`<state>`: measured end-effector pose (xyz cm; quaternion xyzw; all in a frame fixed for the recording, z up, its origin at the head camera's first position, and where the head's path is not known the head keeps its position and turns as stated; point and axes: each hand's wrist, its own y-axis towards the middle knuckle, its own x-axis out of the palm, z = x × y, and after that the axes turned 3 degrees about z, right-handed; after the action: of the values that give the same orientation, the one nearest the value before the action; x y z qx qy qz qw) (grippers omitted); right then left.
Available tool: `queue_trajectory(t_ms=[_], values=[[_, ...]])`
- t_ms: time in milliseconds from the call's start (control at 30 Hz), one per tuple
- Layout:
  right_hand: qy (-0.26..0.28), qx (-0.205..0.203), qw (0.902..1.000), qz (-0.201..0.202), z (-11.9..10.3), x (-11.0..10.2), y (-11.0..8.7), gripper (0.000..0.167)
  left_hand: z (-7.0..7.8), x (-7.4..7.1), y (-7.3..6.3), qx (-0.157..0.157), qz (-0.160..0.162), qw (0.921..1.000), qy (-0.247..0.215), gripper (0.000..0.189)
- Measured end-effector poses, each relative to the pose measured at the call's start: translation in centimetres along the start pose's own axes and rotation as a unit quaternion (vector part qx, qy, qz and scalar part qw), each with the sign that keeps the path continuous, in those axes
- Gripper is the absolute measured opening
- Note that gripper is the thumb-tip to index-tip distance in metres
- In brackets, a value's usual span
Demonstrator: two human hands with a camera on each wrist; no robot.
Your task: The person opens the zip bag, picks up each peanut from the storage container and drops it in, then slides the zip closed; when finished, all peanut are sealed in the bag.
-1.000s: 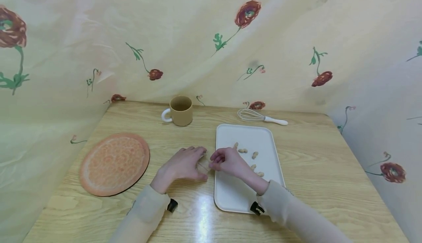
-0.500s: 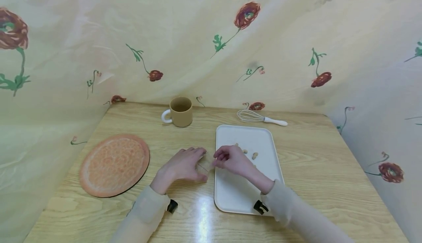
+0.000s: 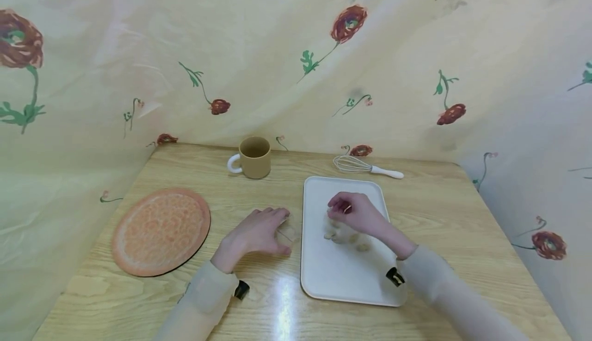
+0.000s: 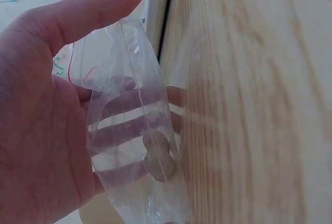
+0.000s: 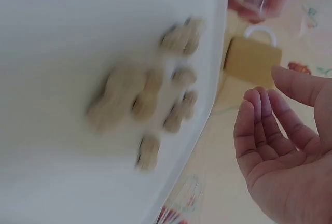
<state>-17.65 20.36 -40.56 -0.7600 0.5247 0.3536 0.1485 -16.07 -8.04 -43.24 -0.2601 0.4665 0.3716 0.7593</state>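
My left hand (image 3: 256, 232) holds a clear plastic zip bag (image 4: 139, 53), its thumb at the upper edge and its fingers showing through the film from behind. Inside the bag lies a peanut in its shell (image 4: 158, 155). A red line marks part of the bag near its mouth. My right hand (image 3: 359, 211) is over the white tray (image 3: 342, 279), with bent, loose fingers. In the right wrist view a gap shows between thumb and fingertips, with nothing in it. Several unshelled peanuts (image 5: 145, 103) lie on the tray below, partly blurred.
A tan mug (image 3: 255, 161) with a white handle stands at the back of the wooden table (image 3: 444, 218). Behind the tray lies a whisk (image 3: 386, 170). A round orange-patterned mat (image 3: 162, 230) is at the left, and a flowered cloth (image 3: 259, 48) hangs behind.
My right hand has moved away from the bag, rightward and slightly up, over the tray. The left hand stays in place with the bag.
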Motion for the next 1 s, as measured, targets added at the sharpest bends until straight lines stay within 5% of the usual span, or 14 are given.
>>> queue_trajectory(t_ms=[467, 800, 1000], values=[[-0.060, 0.004, 0.9981, -0.011, 5.0, -4.2, -0.9, 0.014, 0.0, -0.2, -0.2, 0.007, -0.002, 1.0000, 0.000, 0.080], [-0.084, -0.015, 0.9929, -0.083, 7.3, -4.9, -1.7, 0.022, 0.0, -0.2, -0.1, 0.011, 0.002, 0.9999, -0.001, 0.080], [-0.086, -0.018, 0.9921, -0.090, 7.5, -4.2, -1.8, 0.022, 0.0, -0.1, -0.1, 0.011, 0.001, 0.9999, -0.003, 0.080]])
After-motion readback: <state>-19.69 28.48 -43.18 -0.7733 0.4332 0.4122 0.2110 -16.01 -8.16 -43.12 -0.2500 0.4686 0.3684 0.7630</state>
